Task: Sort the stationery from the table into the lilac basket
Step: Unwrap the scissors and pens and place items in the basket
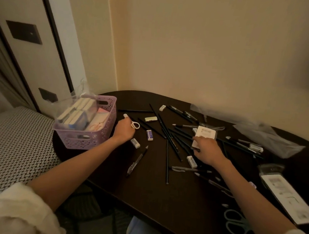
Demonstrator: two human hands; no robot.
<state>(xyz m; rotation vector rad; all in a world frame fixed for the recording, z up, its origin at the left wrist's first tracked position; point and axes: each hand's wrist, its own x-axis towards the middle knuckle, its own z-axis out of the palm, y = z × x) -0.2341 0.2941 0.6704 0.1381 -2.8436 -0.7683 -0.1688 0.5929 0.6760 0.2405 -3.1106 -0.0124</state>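
Stationery (168, 137) litters dark table (161, 198) by cream wall (204, 46) — left grip (124, 131) grasping white scissors (135, 124), right grip (206, 150) released.

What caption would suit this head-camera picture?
Left hand grips small white scissors beside the lilac plastic basket; right hand touches a white packet among scattered black pencils.

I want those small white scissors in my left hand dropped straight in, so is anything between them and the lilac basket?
Nothing visible. The left hand holds the small white scissors right beside the lilac basket, with only bare table between. The basket already holds boxes and a plastic bag.
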